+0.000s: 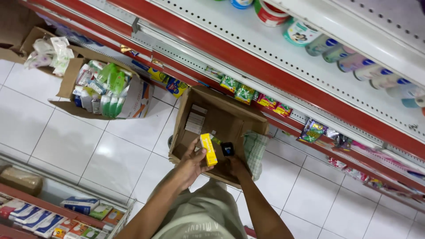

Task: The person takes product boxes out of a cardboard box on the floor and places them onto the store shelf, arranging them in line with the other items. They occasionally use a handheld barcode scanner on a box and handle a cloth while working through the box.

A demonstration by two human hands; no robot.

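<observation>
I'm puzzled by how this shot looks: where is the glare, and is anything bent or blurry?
In the head view, overhead light glares off the white floor tiles; the red-edged shelves slant steeply, a tilted wide-angle look; the yellow box in the left hand is fairly sharp; the right hand by the cardboard box sits in shadow; the bottles at the top right look soft.

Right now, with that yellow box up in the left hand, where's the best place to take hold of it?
Probably the lower end of the yellow box, from the left, where the left hand already has its grip. The box is long, narrow and roughly upright over the cardboard carton, so its two long flat faces suit thumb and fingers.
</observation>
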